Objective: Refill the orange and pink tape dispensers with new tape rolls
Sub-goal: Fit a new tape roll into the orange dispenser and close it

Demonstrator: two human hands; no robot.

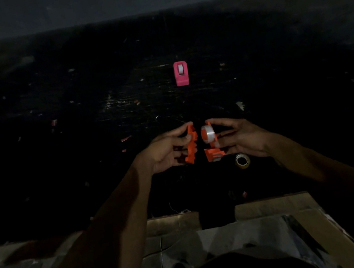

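Observation:
The orange tape dispenser is split into two halves held above a black table. My left hand (pixel 167 151) grips the empty orange half (pixel 192 146). My right hand (pixel 240 138) grips the other orange half (pixel 213 154), which carries a clear tape roll (pixel 208 133) at its top. A narrow gap separates the two halves. The pink tape dispenser (pixel 181 73) stands upright farther back on the table, with a tape roll showing in it. Another tape roll (pixel 242 161) lies flat on the table just below my right hand.
The black table (pixel 79 151) is scratched and dotted with small scraps, some red (pixel 126 139). Its near edge runs across the lower frame, with brown cardboard (pixel 304 217) and a grey floor below. The scene is dim.

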